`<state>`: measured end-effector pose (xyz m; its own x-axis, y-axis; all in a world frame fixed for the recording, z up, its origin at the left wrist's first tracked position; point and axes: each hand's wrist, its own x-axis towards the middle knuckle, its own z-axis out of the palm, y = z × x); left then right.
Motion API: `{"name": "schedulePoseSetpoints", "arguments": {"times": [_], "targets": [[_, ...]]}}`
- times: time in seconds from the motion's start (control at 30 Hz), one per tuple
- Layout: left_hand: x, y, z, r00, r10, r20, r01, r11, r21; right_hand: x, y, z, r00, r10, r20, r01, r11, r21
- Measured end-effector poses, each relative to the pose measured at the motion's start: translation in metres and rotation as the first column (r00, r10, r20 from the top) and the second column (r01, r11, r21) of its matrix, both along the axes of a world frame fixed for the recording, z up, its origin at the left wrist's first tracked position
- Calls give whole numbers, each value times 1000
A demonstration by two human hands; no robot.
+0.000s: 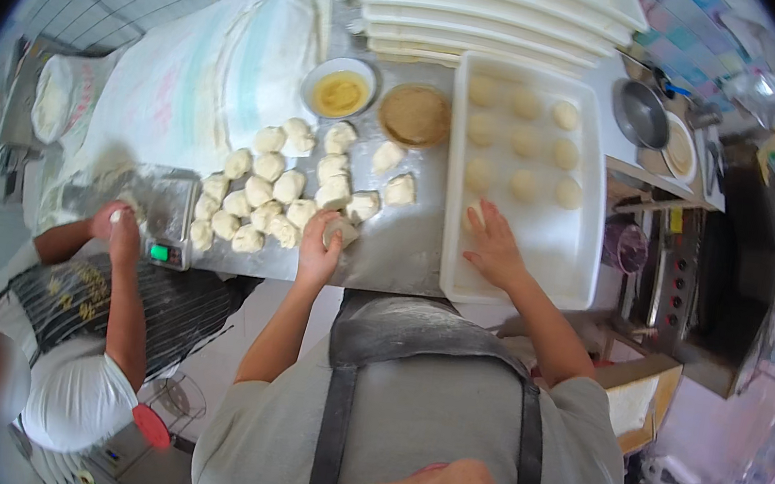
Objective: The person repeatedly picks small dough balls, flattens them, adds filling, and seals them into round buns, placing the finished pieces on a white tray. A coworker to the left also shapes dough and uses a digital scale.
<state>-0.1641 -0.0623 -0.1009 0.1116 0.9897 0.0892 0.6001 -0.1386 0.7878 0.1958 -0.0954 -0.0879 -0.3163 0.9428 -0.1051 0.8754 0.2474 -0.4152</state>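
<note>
My left hand [320,249] holds a piece of dough [339,233] at the front of the metal worktop [400,258], just right of a cluster of dough lumps [259,190]. Inside a white plastic tray [446,250], my right hand [493,245] has its fingers spread over a dough ball [475,215], which they partly cover. Rows of rounded dough balls [527,143] lie farther back in that tray. Two loose dough pieces [400,189] rest on the metal between the cluster and the tray.
A bowl of yellow liquid [340,92] and a round dish of brown filling [415,115] stand behind the dough. Stacked white trays [483,16] rise at the back. At left, a co-worker's hands [119,225] are beside a digital scale [172,236]. Pans [641,114] sit at right.
</note>
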Motion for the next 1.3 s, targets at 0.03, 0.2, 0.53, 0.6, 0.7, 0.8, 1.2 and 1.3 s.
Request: {"name": "schedulePoseSetpoints", "arguments": {"times": [0.03,0.2,0.53,0.6,0.7,0.8,1.2,1.3], "targets": [[-17,-3,-5,984,54,-171,-39,995,94,0,-1,0,994,-27,-108,36,996,79],[-83,-2,-11,820,211,-532,-174,977,119,-14,6,18,725,-250,-642,299,954,-35],[-66,43,-24,830,-76,-553,168,978,119,-144,47,71,779,99,-619,-218,969,-120],[-65,37,-15,931,1,-364,30,997,78,-171,51,76,866,225,-447,-325,932,-160],[-58,24,9,976,26,215,-37,998,48,-197,62,79,757,-51,-651,-121,969,-217],[-40,15,36,980,-129,152,94,972,215,-206,75,83,672,-21,-740,-193,960,-201],[10,57,54,967,-253,-19,253,957,142,-186,114,87,913,-46,-405,-75,958,-276],[23,64,46,984,-172,-55,179,967,184,-190,118,79,896,-106,-431,5,973,-230]]}}
